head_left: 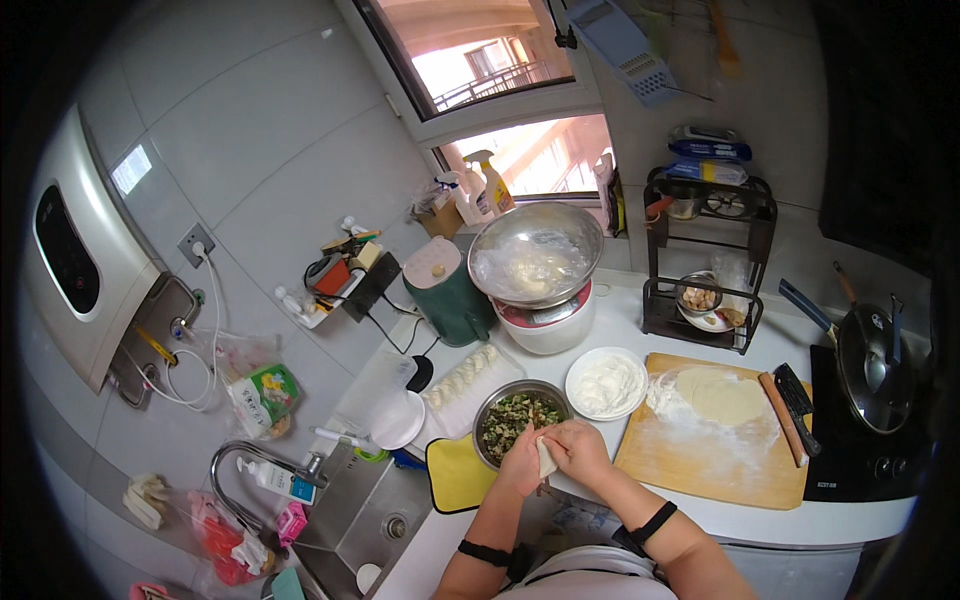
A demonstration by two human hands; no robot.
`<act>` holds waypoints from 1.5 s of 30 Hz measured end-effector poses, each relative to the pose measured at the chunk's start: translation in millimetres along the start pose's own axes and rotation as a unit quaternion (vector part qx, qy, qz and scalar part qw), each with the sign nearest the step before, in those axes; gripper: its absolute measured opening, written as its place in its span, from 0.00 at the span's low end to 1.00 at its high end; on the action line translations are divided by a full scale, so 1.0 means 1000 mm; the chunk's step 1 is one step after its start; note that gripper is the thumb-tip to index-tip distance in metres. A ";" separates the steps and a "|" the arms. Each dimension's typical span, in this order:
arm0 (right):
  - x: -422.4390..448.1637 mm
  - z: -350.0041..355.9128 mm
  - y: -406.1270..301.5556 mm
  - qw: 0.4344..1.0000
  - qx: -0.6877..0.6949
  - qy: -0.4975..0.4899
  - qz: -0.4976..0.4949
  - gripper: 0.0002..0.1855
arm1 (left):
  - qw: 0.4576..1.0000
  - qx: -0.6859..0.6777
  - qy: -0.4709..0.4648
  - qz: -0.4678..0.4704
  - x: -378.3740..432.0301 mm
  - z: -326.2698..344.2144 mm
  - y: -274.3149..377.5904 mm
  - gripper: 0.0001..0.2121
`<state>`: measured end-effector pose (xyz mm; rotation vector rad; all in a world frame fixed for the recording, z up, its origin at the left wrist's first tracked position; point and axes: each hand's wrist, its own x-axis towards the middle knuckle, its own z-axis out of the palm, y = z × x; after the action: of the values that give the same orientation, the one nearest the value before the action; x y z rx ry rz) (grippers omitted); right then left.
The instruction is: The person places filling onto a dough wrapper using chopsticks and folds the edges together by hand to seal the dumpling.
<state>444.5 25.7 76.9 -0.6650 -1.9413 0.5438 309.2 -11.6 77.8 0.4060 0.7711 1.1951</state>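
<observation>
Both of my hands meet at the counter's front edge around a small folded dumpling (547, 459). My left hand (520, 459) holds its left side, while my right hand (579, 448) pinches it from the right. Just beyond them sits a steel bowl of chopped filling (517, 420), partly hidden by my fingers. A row of shaped dumplings (461, 379) lies in a white tray behind that bowl. To the right, a white bowl of flour (606, 382) stands beside a wooden board (675, 469) bearing flat dough wrappers (720, 395), loose flour and a rolling pin (784, 420).
A black cleaver (795, 405) lies along the board's right side, near a cooktop (847, 472) with a lidded pan (874, 367). A large steel bowl (536, 255) rests on a rice cooker (551, 322). Left of me are a yellow cloth (454, 476) and a sink (360, 517).
</observation>
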 end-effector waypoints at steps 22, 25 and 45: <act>-0.035 -0.054 0.001 0.999 0.036 -0.002 0.021 0.06 | 0.976 0.196 0.069 -0.057 -0.005 0.025 -0.047 0.20; -0.039 -0.055 0.003 0.998 0.011 -0.009 0.066 0.07 | 0.968 0.231 0.071 -0.059 -0.009 0.033 -0.049 0.19; -0.053 -0.059 -0.007 0.985 0.066 -0.135 0.083 0.13 | 0.971 0.192 0.113 -0.085 -0.029 0.033 -0.046 0.19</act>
<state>516.0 -8.6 71.8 -0.7003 -2.0883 0.8974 359.5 -50.5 79.4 0.5148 1.2202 0.9377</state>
